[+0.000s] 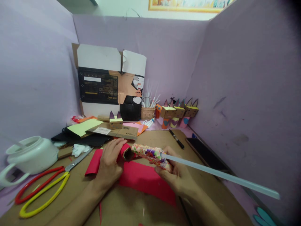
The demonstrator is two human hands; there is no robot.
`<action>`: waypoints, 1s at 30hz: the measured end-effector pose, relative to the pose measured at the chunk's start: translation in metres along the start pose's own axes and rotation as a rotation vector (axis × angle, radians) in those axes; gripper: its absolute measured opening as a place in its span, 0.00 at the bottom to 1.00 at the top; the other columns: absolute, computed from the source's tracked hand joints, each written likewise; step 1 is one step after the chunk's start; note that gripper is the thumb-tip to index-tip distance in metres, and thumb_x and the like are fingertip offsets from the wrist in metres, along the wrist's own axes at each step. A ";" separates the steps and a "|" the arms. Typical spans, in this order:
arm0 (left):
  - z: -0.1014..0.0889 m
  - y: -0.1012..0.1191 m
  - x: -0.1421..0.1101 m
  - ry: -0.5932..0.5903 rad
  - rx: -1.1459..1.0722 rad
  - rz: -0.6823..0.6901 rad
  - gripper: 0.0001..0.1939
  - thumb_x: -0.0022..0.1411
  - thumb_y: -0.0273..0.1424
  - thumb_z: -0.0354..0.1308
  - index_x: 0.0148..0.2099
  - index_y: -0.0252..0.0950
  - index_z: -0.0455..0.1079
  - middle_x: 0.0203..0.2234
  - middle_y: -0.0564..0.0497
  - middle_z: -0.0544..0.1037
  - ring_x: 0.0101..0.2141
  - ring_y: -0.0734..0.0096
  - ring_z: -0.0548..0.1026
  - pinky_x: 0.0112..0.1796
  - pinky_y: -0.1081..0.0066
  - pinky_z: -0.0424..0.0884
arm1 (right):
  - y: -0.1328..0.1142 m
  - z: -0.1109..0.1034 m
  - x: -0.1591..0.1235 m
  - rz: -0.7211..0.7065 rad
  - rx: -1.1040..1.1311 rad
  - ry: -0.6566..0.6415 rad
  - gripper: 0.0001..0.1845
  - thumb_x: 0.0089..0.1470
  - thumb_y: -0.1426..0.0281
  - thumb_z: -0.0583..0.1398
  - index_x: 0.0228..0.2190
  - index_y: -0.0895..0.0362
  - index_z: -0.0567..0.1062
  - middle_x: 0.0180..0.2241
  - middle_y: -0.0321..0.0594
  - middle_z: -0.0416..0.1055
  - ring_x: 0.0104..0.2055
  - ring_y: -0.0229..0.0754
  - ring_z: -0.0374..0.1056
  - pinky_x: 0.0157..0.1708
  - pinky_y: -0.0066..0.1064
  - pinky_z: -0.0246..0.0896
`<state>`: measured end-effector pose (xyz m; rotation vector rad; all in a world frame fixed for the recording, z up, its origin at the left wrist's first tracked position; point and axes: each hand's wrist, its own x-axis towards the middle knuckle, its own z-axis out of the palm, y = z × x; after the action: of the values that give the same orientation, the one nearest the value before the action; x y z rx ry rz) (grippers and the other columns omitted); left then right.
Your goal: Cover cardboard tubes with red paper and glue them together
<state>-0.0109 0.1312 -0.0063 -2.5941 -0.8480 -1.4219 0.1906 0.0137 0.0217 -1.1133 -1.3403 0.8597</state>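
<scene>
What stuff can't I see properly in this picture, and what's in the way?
All in the head view:
- The glue gun: most of its handle is hidden by the right hand.
- The red tube: part of it is covered by the left hand.
- The framed picture: the top edge cuts it off.
- The white pot: the left edge cuts off its handle.
- The cardboard box: its print is too small and blurred.

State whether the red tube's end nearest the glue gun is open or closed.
Open: the red tube in the left hand shows a dark hollow inside its rim, facing the glue gun.
</scene>
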 end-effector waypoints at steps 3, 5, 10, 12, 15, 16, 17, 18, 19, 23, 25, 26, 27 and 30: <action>0.001 0.000 0.000 -0.008 0.007 0.012 0.23 0.53 0.16 0.50 0.52 0.31 0.63 0.46 0.40 0.71 0.49 0.57 0.66 0.50 0.56 0.63 | -0.003 0.001 0.001 0.033 0.041 -0.030 0.07 0.46 0.70 0.61 0.30 0.55 0.67 0.26 0.33 0.64 0.23 0.34 0.56 0.19 0.24 0.48; 0.001 0.001 0.001 -0.017 0.002 0.004 0.22 0.53 0.16 0.51 0.52 0.32 0.63 0.46 0.40 0.71 0.49 0.57 0.66 0.49 0.56 0.64 | -0.005 0.000 0.003 0.038 0.089 0.001 0.10 0.44 0.69 0.62 0.32 0.56 0.70 0.27 0.34 0.66 0.23 0.33 0.57 0.19 0.24 0.50; -0.003 0.008 0.004 -0.048 -0.114 -0.097 0.21 0.54 0.18 0.49 0.51 0.34 0.63 0.47 0.42 0.69 0.50 0.60 0.66 0.51 0.59 0.63 | -0.001 -0.010 0.020 0.110 0.291 0.163 0.21 0.39 0.65 0.65 0.38 0.56 0.71 0.26 0.34 0.69 0.17 0.29 0.55 0.13 0.22 0.49; -0.005 0.011 0.005 -0.064 -0.166 -0.152 0.20 0.55 0.20 0.50 0.51 0.34 0.63 0.48 0.43 0.68 0.50 0.61 0.66 0.51 0.61 0.64 | 0.007 -0.015 0.033 0.160 0.302 0.283 0.20 0.34 0.65 0.67 0.32 0.57 0.72 0.24 0.32 0.67 0.20 0.31 0.59 0.16 0.22 0.57; -0.008 0.011 0.005 -0.066 -0.193 -0.218 0.18 0.57 0.25 0.52 0.51 0.36 0.63 0.47 0.44 0.67 0.49 0.61 0.67 0.49 0.62 0.66 | 0.022 -0.021 0.059 0.277 0.274 0.385 0.15 0.34 0.68 0.67 0.28 0.59 0.72 0.21 0.30 0.65 0.21 0.31 0.61 0.19 0.22 0.60; -0.008 0.011 0.004 -0.058 -0.190 -0.238 0.18 0.57 0.26 0.53 0.51 0.36 0.63 0.47 0.44 0.67 0.48 0.60 0.67 0.49 0.62 0.66 | 0.028 -0.022 0.068 0.305 0.261 0.383 0.12 0.37 0.68 0.67 0.25 0.60 0.71 0.19 0.30 0.65 0.20 0.31 0.61 0.19 0.21 0.59; -0.009 0.010 0.004 -0.048 -0.184 -0.254 0.18 0.57 0.27 0.54 0.51 0.36 0.63 0.47 0.44 0.67 0.48 0.60 0.68 0.48 0.62 0.66 | 0.033 -0.022 0.077 0.330 0.248 0.376 0.10 0.40 0.69 0.66 0.24 0.61 0.71 0.19 0.30 0.64 0.20 0.31 0.61 0.18 0.21 0.58; -0.009 0.008 0.004 -0.039 -0.177 -0.267 0.18 0.57 0.27 0.54 0.51 0.36 0.63 0.47 0.44 0.67 0.48 0.60 0.68 0.48 0.62 0.67 | 0.038 -0.021 0.085 0.359 0.237 0.362 0.09 0.45 0.68 0.65 0.25 0.61 0.71 0.19 0.31 0.65 0.20 0.31 0.61 0.19 0.22 0.58; -0.009 0.007 0.004 -0.034 -0.170 -0.280 0.19 0.57 0.27 0.54 0.51 0.36 0.63 0.46 0.44 0.68 0.48 0.60 0.68 0.48 0.62 0.66 | 0.042 -0.020 0.093 0.390 0.226 0.343 0.09 0.49 0.68 0.62 0.27 0.62 0.71 0.22 0.32 0.67 0.22 0.32 0.63 0.20 0.23 0.61; -0.008 0.004 0.004 -0.034 -0.175 -0.307 0.20 0.56 0.28 0.54 0.52 0.37 0.62 0.47 0.44 0.68 0.48 0.60 0.68 0.49 0.62 0.66 | 0.057 -0.007 0.112 0.479 0.177 0.263 0.13 0.58 0.66 0.56 0.44 0.60 0.69 0.42 0.42 0.70 0.38 0.40 0.69 0.36 0.37 0.68; -0.008 0.003 0.004 -0.049 -0.209 -0.320 0.21 0.57 0.29 0.54 0.53 0.36 0.61 0.47 0.43 0.69 0.49 0.59 0.68 0.49 0.61 0.66 | 0.061 -0.002 0.117 0.478 0.140 0.247 0.15 0.58 0.66 0.56 0.46 0.59 0.68 0.45 0.43 0.68 0.42 0.43 0.69 0.39 0.40 0.67; -0.009 0.003 0.003 -0.060 -0.230 -0.333 0.21 0.57 0.30 0.54 0.53 0.35 0.61 0.48 0.42 0.70 0.49 0.59 0.68 0.49 0.61 0.66 | 0.062 -0.001 0.118 0.465 0.118 0.247 0.16 0.58 0.66 0.57 0.46 0.59 0.68 0.46 0.43 0.68 0.42 0.43 0.68 0.40 0.41 0.67; -0.009 0.003 0.003 -0.069 -0.251 -0.355 0.21 0.57 0.31 0.54 0.53 0.35 0.61 0.47 0.42 0.70 0.49 0.58 0.69 0.49 0.60 0.66 | 0.062 -0.001 0.119 0.445 0.094 0.252 0.16 0.58 0.66 0.57 0.46 0.59 0.68 0.46 0.43 0.68 0.42 0.44 0.68 0.40 0.41 0.67; -0.013 0.005 0.002 -0.104 -0.350 -0.425 0.21 0.57 0.34 0.55 0.53 0.36 0.61 0.47 0.43 0.72 0.48 0.56 0.70 0.48 0.58 0.66 | 0.053 -0.006 0.115 0.351 0.022 0.283 0.13 0.55 0.67 0.59 0.42 0.60 0.71 0.45 0.43 0.69 0.45 0.46 0.67 0.42 0.41 0.65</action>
<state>-0.0177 0.1242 0.0041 -2.8837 -1.3419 -1.6796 0.2132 0.1376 0.0058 -1.4205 -0.9141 0.9247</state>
